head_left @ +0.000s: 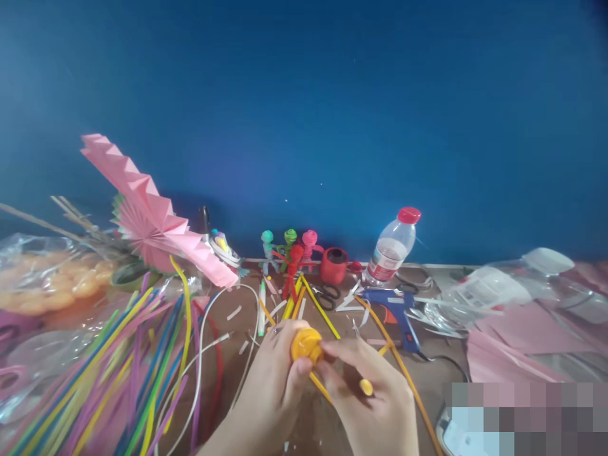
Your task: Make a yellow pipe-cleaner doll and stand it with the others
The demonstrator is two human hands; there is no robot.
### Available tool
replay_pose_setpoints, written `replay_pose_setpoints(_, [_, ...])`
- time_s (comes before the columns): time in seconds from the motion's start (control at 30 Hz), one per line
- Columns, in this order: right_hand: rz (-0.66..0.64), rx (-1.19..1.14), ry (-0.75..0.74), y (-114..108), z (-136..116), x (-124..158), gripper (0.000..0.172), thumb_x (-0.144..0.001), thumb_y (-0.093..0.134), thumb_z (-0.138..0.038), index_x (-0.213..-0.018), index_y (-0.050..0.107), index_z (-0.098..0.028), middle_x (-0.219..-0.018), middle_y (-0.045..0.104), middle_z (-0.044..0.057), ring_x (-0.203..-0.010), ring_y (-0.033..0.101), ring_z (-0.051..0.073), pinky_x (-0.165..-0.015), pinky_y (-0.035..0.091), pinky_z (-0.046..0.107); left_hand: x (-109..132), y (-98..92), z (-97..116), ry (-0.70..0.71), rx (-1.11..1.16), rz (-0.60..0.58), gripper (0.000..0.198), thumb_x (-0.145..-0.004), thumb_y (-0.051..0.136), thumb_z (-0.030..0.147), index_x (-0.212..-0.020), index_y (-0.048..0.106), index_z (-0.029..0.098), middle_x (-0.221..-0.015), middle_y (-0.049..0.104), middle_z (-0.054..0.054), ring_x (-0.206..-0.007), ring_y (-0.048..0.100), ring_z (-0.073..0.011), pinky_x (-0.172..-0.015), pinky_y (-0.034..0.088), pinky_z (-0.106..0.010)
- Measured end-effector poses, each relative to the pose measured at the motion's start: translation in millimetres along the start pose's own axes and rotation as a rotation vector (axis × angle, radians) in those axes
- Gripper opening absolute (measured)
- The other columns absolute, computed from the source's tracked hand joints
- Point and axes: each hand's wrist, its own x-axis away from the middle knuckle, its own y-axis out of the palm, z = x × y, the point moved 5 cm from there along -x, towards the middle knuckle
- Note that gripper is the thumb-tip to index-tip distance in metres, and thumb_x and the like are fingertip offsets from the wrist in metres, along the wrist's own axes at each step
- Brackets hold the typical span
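Observation:
My left hand (268, 373) grips an orange-yellow coiled ball (306, 344) between thumb and fingers. From the other side, the thumb and fingertips of my right hand (375, 386) pinch the same ball. A small rounded orange end (365, 387) shows by the curled fingers of my right hand; what it belongs to is hidden. An orange strip (321, 387) runs below the ball, between the hands. Beyond them stand several little twisted figures with coiled heads, among them a red figure (294, 269) and a pink figure (310, 242).
Colourful strips (142, 373) crowd the left, below a folded pink paper fan (147, 221). Behind lie black scissors (327, 296) and a red cup (334, 266). A water bottle (392, 247), a blue glue gun (399, 310) and pink paper (517, 342) occupy the right.

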Motion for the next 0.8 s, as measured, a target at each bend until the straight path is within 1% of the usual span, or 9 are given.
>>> replay_pose_setpoints(0.17, [0.007,0.005,-0.128,-2.6,-4.4,3.7,0.024,-0.074,0.055,-0.014,-0.090,0.067,-0.028,-0.079,0.065,0.003,-0.066,0.062,0.016,-0.057,0.051,0.024,3.0,1.1,10.7,0.004,0.021,-0.026,0.026,-0.086,0.031,0.035,-0.098,0.050,0.022,-0.085,0.056,-0.006,-0.079,0.052,-0.0203,-0.071,0.039,-0.031])
replay_pose_setpoints(0.27, [-0.015,0.031,-0.242,-5.1,-15.3,9.3,0.030,-0.076,0.051,-0.010,-0.096,0.065,-0.027,-0.083,0.064,0.004,-0.070,0.061,0.015,-0.061,0.050,0.024,8.9,-0.5,21.2,0.046,0.112,0.027,0.031,-0.087,0.027,0.039,-0.090,0.050,0.020,-0.080,0.054,-0.004,-0.074,0.050,-0.0179,-0.068,0.038,-0.028])
replay_pose_setpoints(0.43, [0.016,0.134,-0.469,-13.7,-48.5,22.9,0.025,-0.079,0.048,-0.014,-0.091,0.066,-0.024,-0.086,0.062,0.003,-0.073,0.059,0.013,-0.064,0.047,0.022,19.7,-8.4,42.0,0.087,0.259,0.161,0.025,-0.083,0.041,0.040,-0.077,0.051,0.018,-0.071,0.049,0.001,-0.067,0.045,-0.0124,-0.063,0.036,-0.023])
replay_pose_setpoints(0.53, [0.027,0.232,-0.588,-21.7,-72.3,37.4,0.024,-0.080,0.049,-0.021,-0.101,0.060,-0.023,-0.092,0.061,0.003,-0.077,0.058,0.013,-0.065,0.045,0.022,29.1,-10.0,51.4,0.119,0.519,0.186,0.027,-0.079,0.047,0.042,-0.072,0.051,0.017,-0.068,0.049,0.001,-0.063,0.045,-0.0103,-0.060,0.036,-0.021])
replay_pose_setpoints(0.6, [0.063,0.279,-0.595,-26.9,-78.0,48.1,0.029,-0.083,0.044,-0.029,-0.109,0.052,-0.020,-0.095,0.060,0.004,-0.078,0.057,0.015,-0.065,0.044,0.023,37.0,-4.4,46.6,0.058,0.678,0.128,0.033,-0.078,0.044,0.048,-0.067,0.048,0.017,-0.055,0.042,0.004,-0.048,0.038,-0.0080,-0.050,0.034,-0.021])
replay_pose_setpoints(0.63, [0.087,0.295,-0.585,-28.1,-76.5,53.4,0.028,-0.086,0.038,-0.029,-0.110,0.049,-0.018,-0.087,0.061,0.004,-0.072,0.057,0.014,-0.062,0.043,0.023,41.8,-1.2,41.4,0.033,0.712,0.096,0.037,-0.079,0.038,0.051,-0.067,0.046,0.017,-0.051,0.038,0.005,-0.042,0.035,-0.0074,-0.046,0.033,-0.021])
replay_pose_setpoints(0.67, [0.100,0.316,-0.576,-27.2,-72.1,58.5,0.025,-0.088,0.034,-0.027,-0.104,0.051,-0.018,-0.076,0.060,0.002,-0.065,0.055,0.013,-0.060,0.041,0.022,47.0,4.6,31.5,-0.058,0.856,0.037,0.036,-0.078,0.039,0.051,-0.070,0.047,0.017,-0.051,0.039,0.005,-0.040,0.034,-0.0068,-0.044,0.032,-0.021])
replay_pose_setpoints(0.7, [0.122,0.337,-0.579,-24.9,-65.7,63.7,0.023,-0.089,0.033,-0.024,-0.095,0.054,-0.017,-0.070,0.058,0.001,-0.064,0.054,0.013,-0.060,0.039,0.022,52.9,8.1,19.2,-0.149,0.989,0.029,0.033,-0.077,0.040,0.049,-0.077,0.049,0.018,-0.052,0.041,0.005,-0.039,0.035,-0.0066,-0.044,0.033,-0.021])
replay_pose_setpoints(0.8, [0.087,0.412,-0.639,-4.3,-37.0,77.8,0.024,-0.088,0.036,-0.022,-0.076,0.057,-0.017,-0.069,0.057,0.003,-0.069,0.052,0.014,-0.064,0.037,0.023,71.5,12.5,-24.4,-0.429,1.161,0.129,0.026,-0.073,0.047,0.041,-0.083,0.050,0.018,-0.058,0.050,0.003,-0.039,0.040,-0.0055,-0.041,0.032,-0.018])
